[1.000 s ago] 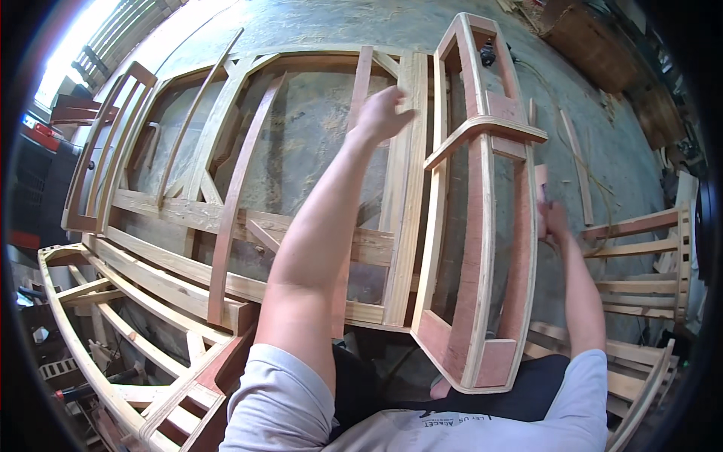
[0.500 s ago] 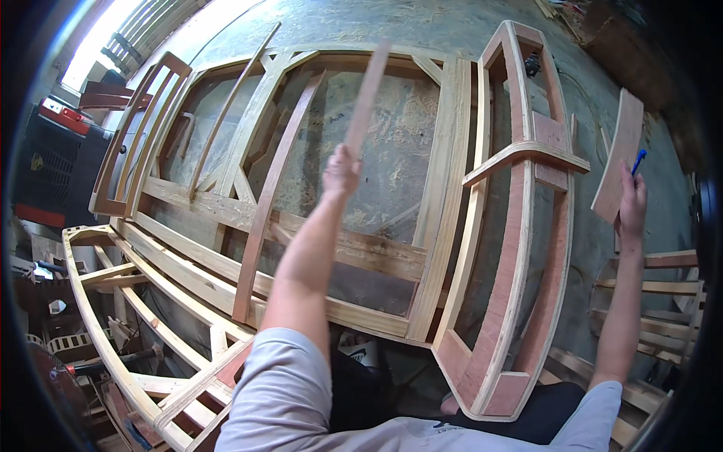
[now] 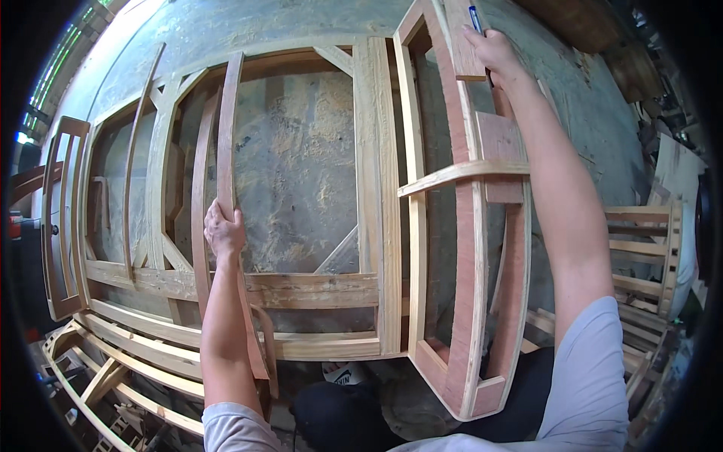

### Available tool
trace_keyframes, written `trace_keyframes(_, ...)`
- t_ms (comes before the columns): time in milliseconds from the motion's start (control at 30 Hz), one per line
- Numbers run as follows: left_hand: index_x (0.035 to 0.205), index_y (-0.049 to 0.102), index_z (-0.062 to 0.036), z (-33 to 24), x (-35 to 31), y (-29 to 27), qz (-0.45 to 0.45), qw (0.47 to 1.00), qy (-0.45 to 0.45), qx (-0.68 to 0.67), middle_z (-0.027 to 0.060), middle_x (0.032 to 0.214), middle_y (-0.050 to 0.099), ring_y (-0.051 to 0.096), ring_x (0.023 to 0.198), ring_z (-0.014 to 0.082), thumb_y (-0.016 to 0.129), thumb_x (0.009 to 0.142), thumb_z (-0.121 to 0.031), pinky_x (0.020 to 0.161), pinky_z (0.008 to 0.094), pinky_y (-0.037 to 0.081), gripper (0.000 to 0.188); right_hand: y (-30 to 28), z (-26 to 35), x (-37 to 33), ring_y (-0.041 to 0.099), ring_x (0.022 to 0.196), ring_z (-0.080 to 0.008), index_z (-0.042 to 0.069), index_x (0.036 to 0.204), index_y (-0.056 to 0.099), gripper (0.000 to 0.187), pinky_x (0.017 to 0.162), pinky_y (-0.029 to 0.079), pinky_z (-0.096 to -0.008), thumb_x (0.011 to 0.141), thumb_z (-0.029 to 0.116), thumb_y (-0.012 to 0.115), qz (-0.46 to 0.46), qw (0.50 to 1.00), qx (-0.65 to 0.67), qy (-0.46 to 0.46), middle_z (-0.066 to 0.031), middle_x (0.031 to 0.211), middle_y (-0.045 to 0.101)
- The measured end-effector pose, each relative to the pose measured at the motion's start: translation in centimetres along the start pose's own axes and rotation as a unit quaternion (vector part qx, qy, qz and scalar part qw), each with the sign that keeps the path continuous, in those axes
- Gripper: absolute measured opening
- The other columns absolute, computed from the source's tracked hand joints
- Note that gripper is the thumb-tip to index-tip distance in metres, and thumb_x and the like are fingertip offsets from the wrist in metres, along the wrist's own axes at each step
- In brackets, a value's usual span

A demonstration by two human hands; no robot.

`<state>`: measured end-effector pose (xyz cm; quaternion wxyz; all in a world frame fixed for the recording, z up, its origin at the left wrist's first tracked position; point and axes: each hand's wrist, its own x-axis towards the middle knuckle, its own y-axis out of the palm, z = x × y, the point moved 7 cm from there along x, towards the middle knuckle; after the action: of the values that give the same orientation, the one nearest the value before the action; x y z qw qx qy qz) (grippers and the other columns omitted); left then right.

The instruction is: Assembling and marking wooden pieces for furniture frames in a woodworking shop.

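Observation:
My left hand (image 3: 224, 230) is closed around a long reddish wooden slat (image 3: 231, 128). It lies lengthwise over the large wooden frame (image 3: 369, 151), beside a second similar slat (image 3: 203, 166); my forearm covers part of its near end. At the upper right, my right hand (image 3: 497, 56) grips a short flat wooden board (image 3: 461, 45) at the far part of a tall narrow plywood frame (image 3: 467, 264). A blue pen (image 3: 474, 19) sticks up between the fingers of that hand. A curved plywood crosspiece (image 3: 459, 175) spans the narrow frame.
A thin strip (image 3: 143, 158) leans across the large frame's left part. Smaller slatted frames stand at the far left (image 3: 68, 218) and lower left (image 3: 113, 377). A slatted rack (image 3: 640, 256) is on the right. Sawdust marks the concrete floor (image 3: 301, 135).
My left hand has brought its slat left and down onto the large frame. My right hand has carried the board and pen up and left to the narrow frame. The whole view has shifted.

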<state>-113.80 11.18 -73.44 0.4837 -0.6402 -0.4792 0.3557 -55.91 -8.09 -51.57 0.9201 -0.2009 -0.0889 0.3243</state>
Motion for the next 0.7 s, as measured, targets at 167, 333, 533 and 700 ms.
trace_keyframes(167,0.122,0.052,-0.0114,0.3,0.1,-1.4,0.009,1.0,0.001,-0.001,0.0153,0.107,0.064,0.059,0.103,0.0354,0.067,0.081,-0.032,0.087,0.0473,0.047,0.048,2.3,-4.0,2.6,0.064,0.105,-0.0338,-0.015,0.11,0.058,0.069,0.088,0.05,-0.0393,0.083,0.049,0.062,-0.106,0.964,-0.233,0.068,-0.0296,0.11,0.063)
trace_keyframes(333,0.125,0.048,-0.0125,0.4,0.8,-0.7,0.046,0.998,-0.043,-0.008,0.0191,0.103,0.064,0.061,0.098,0.0387,0.064,0.082,-0.036,0.084,0.0492,0.048,0.051,4.8,-1.6,0.0,0.059,0.113,-0.0382,-0.015,0.12,0.047,0.091,0.098,0.045,-0.0399,0.07,0.056,0.073,-0.123,0.876,-0.463,0.048,-0.0324,0.12,0.057)
trace_keyframes(533,0.13,0.044,-0.0099,1.8,1.0,-1.1,0.071,0.993,-0.069,-0.068,0.0214,0.12,0.058,0.056,0.112,0.038,0.066,0.081,-0.052,0.092,0.0492,0.044,0.069,4.5,-3.3,1.6,0.053,0.122,-0.0368,-0.005,0.133,0.045,0.085,0.103,0.04,-0.0388,0.078,0.056,0.068,-0.133,0.886,-0.443,-0.044,-0.0261,0.129,0.055)
trace_keyframes(700,0.132,0.046,-0.0058,10.2,0.0,-4.1,-0.002,0.97,-0.226,0.088,0.0171,0.132,0.052,0.045,0.127,0.0351,0.068,0.08,-0.051,0.103,0.0472,0.036,0.073,3.1,-4.9,2.5,0.05,0.124,-0.0391,-0.003,0.138,0.039,0.086,0.104,0.039,-0.0399,0.08,0.054,0.065,-0.09,0.894,-0.439,0.009,-0.0267,0.134,0.05)
